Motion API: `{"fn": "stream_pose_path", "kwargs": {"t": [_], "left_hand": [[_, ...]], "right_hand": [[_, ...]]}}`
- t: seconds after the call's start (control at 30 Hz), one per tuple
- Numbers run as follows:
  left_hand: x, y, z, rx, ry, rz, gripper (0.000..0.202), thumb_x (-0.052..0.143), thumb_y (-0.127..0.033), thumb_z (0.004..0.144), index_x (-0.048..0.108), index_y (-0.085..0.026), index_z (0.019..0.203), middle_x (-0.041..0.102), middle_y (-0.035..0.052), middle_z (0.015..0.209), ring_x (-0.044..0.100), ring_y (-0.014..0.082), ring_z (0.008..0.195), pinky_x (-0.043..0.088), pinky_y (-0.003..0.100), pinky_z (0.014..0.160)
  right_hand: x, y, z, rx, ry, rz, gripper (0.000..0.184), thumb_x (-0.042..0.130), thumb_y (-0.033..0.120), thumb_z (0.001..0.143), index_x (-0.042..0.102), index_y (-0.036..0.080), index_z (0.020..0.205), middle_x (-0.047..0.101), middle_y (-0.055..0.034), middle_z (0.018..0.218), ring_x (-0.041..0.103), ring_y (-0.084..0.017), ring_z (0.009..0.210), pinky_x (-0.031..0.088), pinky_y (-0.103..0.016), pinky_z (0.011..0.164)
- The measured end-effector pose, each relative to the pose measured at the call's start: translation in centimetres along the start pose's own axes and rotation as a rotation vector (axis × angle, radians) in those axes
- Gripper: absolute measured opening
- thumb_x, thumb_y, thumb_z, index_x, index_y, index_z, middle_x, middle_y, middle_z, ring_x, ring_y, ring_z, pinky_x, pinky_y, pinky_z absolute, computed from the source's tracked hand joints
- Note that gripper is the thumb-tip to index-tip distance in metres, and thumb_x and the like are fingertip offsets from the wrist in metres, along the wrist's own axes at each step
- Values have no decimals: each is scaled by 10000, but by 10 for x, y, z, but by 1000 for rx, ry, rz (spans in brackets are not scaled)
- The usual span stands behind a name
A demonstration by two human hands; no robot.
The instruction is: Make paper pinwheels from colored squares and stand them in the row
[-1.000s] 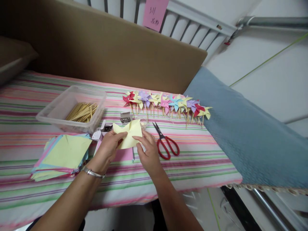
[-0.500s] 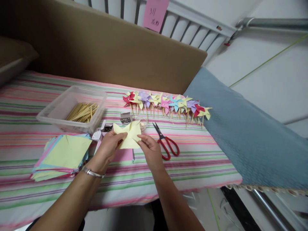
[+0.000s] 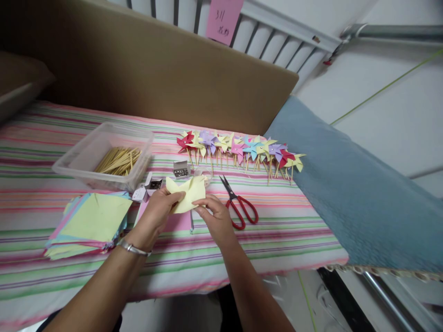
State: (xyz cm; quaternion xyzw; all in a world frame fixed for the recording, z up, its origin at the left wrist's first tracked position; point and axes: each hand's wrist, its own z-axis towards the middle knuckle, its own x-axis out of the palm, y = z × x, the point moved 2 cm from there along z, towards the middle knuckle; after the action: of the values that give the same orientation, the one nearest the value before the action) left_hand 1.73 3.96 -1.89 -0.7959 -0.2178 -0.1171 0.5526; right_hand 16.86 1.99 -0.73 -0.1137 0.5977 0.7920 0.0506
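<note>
Between my hands is a pale yellow paper square (image 3: 191,192), its corners bent inward over the middle. My left hand (image 3: 162,206) grips its left side, thumb on top near the centre. At the lower right edge, my right hand (image 3: 215,216) pinches a part of the paper between thumb and fingers. Under the paper, partly covered, lies a pink sheet (image 3: 178,223). Just behind sit a small open box of metal pins (image 3: 181,170), a second open box (image 3: 152,185) with dark contents, and a clear round dish (image 3: 206,174) partly hidden by the paper.
Red-handled scissors (image 3: 238,206) lie right of my right hand. A stack of coloured paper squares (image 3: 93,219) is at left, below a clear plastic tub (image 3: 71,162) of wooden sticks (image 3: 119,161). Several finished pinwheels (image 3: 238,146) line the back, before a brown board (image 3: 155,78).
The yellow paper has shifted slightly right and its right side now curls more. My right hand's fingers have moved a little left and down along its edge.
</note>
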Motion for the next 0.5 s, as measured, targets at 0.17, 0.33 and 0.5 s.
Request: {"fn": "stream_pose_path", "kwargs": {"t": [0.17,0.33,0.5], "left_hand": [[0,4,1,-18,45,36,220,786,-211,517,711,-128,707,714,40,672,603,127,550,448,229,558],[2,4,-1,-1,54,54,204,771,-213,531,718,-126,707,708,39,664,595,129,539,437,231,551],[4,6,-1,6,91,67,228,764,-223,539,727,-132,745,714,53,697,617,154,593,447,246,580]], "right_hand": [[1,-11,0,118,25,60,52,664,246,732,703,217,750,611,-12,816,577,-162,799,460,-275,753],[3,-15,-2,171,41,63,99,668,307,742,677,211,768,583,-6,823,543,-150,776,438,-256,725],[4,-10,-1,186,26,44,125,674,323,716,637,204,703,572,-1,797,543,-158,777,443,-260,719]]}}
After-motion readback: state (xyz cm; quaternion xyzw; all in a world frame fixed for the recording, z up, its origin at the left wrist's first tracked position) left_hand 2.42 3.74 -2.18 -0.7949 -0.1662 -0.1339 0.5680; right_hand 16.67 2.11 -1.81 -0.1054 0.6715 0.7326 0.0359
